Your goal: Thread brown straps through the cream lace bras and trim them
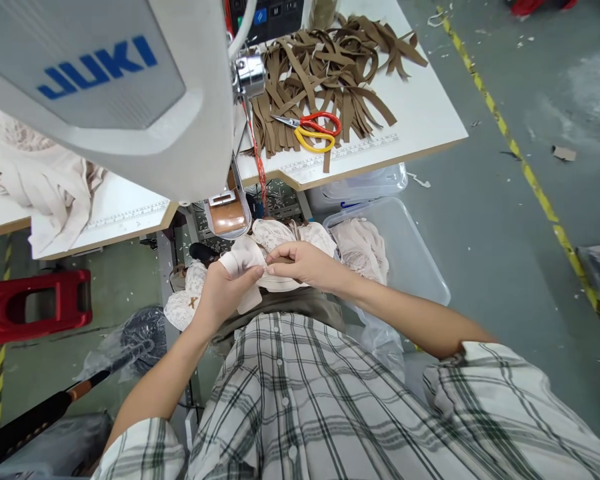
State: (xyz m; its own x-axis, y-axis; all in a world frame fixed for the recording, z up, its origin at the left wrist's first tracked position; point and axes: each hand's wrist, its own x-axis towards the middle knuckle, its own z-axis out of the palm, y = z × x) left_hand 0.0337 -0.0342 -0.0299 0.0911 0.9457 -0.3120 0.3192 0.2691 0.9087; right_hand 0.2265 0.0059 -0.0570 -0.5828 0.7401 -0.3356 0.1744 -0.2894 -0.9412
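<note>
My left hand [225, 292] is closed on a cream lace bra, its thumb pressing the smooth pale band [244, 255]. My right hand [311, 267] pinches the edge of the same bra, its fingertips almost touching my left thumb. A lace cup [184, 305] with a small brown bow hangs to the left of my left hand. More cream lace [273, 233] bunches behind my hands, over my lap. Just beyond them is the narrow sewing machine arm end [229, 217], with a brown plate on it.
The JUKI machine head [105, 73] looms at upper left. Brown strips [320, 73] and red-and-yellow scissors [314, 130] lie on the white table [430, 127]. A clear plastic bin [420, 253] with pale garments [361, 248] stands at right. Left are pale fabric [55, 180] and a red stool [35, 307].
</note>
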